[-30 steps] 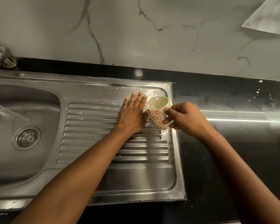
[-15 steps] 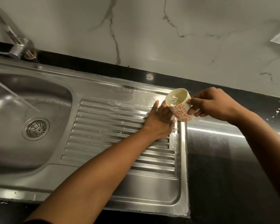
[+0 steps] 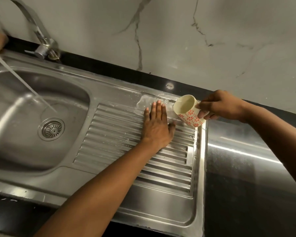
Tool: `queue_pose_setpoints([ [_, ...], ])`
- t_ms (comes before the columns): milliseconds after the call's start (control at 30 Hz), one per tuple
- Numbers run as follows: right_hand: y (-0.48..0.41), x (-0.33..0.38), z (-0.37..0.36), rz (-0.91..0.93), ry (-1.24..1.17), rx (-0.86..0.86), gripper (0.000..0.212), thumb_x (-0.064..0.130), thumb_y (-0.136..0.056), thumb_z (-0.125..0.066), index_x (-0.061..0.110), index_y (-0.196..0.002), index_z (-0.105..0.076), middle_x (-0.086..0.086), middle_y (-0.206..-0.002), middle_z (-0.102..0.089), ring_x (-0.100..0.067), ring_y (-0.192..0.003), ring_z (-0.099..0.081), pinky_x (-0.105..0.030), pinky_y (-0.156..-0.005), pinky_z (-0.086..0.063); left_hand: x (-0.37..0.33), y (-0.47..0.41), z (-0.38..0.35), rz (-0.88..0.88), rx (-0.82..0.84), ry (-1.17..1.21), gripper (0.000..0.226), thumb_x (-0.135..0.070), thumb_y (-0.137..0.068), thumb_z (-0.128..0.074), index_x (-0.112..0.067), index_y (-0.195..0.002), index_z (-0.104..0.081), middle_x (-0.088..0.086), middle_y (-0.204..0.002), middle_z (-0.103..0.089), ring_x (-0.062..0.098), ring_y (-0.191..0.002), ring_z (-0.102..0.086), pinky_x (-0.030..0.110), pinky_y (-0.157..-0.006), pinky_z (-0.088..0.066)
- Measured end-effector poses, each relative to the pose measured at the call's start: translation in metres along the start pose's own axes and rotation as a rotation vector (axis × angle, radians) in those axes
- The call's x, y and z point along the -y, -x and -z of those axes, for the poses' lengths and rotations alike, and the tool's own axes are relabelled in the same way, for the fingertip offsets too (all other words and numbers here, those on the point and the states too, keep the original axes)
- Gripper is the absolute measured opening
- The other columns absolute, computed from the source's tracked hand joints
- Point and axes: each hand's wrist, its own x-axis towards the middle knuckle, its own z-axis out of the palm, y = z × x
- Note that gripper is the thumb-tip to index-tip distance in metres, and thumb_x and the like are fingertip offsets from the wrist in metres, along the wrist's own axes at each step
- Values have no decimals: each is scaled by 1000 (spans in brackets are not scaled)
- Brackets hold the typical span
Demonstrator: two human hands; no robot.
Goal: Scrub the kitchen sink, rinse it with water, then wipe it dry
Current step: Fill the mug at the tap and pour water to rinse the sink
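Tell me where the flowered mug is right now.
Head view: the flowered mug is held tilted by the right hand over the far right corner of the drainboard, just right of the left hand lying flat on its ribs.

A: What is the left hand (image 3: 156, 127) doing?
B: It is lying palm down, fingers straight and together, thumb sticking out to the right, forearm extending from the lower left.
A: And the right hand (image 3: 219, 105)?
B: It is gripping a floral mug (image 3: 189, 115) with curled fingers, holding it tilted leftward, arm extending from the right
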Motion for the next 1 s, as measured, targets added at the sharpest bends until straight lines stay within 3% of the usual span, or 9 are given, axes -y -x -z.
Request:
queue_pose_setpoints([
  [100,-9,9,6,-17,-57,23,23,26,-105,-60,14,-95,-77,-2,-87,-81,-23,-89,-78,-47,-94,-62,-4,-9,2,-120,-7,-12,82,-63,-106,-7,-9,-167,1,15,-174,12,32,-160,16,56,-129,4],
  [200,-18,21,10,2,67,8,20,26,-103,-62,14,-100,-77,0,-85,-81,-24,-89,-78,-48,-92,-62,-8,-22,7,-203,21,-36,78,-59,-108,-14,-11,-167,4,15,-175,7,30,-161,15,56,-129,5],
  [500,-47,68,1,100,328,-5,21,34,-105,-55,24,-94,-70,8,-80,-79,-8,-63,-74,-31,-71,-61,18,-29,10,-76,4,20,81,-58,-108,-19,-9,-165,9,16,-174,14,31,-160,17,53,-130,3],
  [600,-51,83,-4,126,291,9,19,34,-107,-54,23,-102,-69,5,-86,-79,-11,-69,-76,-29,-68,-59,35,-28,15,6,-21,55,83,-59,-107,-17,-7,-164,15,17,-172,19,33,-160,17,53,-131,2],
  [833,-43,75,3,107,-27,80,23,29,-106,-58,14,-103,-75,-4,-91,-81,-25,-88,-79,-44,-90,-64,67,-12,21,278,-26,49,90,-64,-105,-12,1,-163,11,28,-170,13,42,-159,13,54,-130,0],
  [900,-35,65,10,94,-98,96,24,26,-106,-59,9,-103,-76,-7,-93,-81,-28,-92,-78,-43,-91,-63,64,-7,23,273,-25,51,90,-63,-105,-13,0,-163,11,26,-170,16,41,-159,15,55,-130,3],
  [1000,-18,46,21,69,-107,98,26,23,-105,-59,5,-100,-76,-8,-93,-81,-29,-93,-78,-42,-91,-62,46,-3,21,105,-1,70,83,-61,-105,-10,-6,-164,12,21,-170,21,37,-159,18,57,-129,4],
])
